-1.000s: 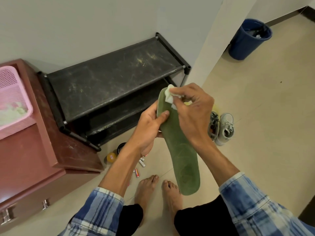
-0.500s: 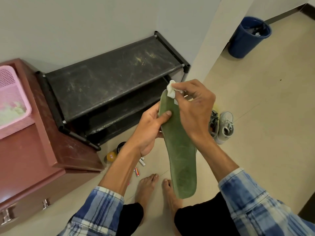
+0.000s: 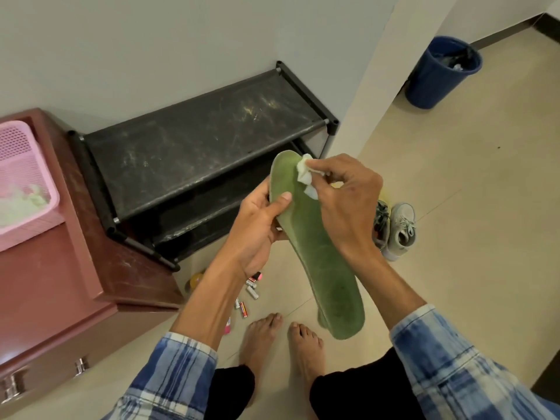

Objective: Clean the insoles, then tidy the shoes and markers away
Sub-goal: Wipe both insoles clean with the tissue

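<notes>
Beige tiled floor (image 3: pixel 454 207) beside a white wall, seen from head height looking down. Nearest, two blue plaid sleeves (image 3: pixel 169 374) and two bare feet (image 3: pixel 260 338) flat on the tiles.

Above the feet, a green insole (image 3: pixel 321 268) held in the air, heel end low and close, toe end raised and farther away, green face up. Left hand (image 3: pixel 257 228) gripping the insole's left edge near the toe end, thumb pressed on the green face, fingers curled behind. Right hand (image 3: pixel 348 201) pinching a crumpled white wipe (image 3: pixel 304 172) between thumb and fingertips, wipe touching the toe end of the insole.

On the floor below the left wrist, scattered markers (image 3: pixel 251 289), too small to tell apart. Just right of the right hand, a pair of grey laced shoes (image 3: pixel 400 231), upright, side by side on the tiles, partly hidden by the hand.

Behind the hands, a black two-shelf rack (image 3: pixel 197 156) against the wall, top shelf scuffed. Left of it, a red-brown cabinet (image 3: pixel 60 283) with a pink mesh basket (image 3: pixel 27 177) on top. Farthest, at upper right past a wall corner, a blue bin (image 3: pixel 436 77) on the floor.
</notes>
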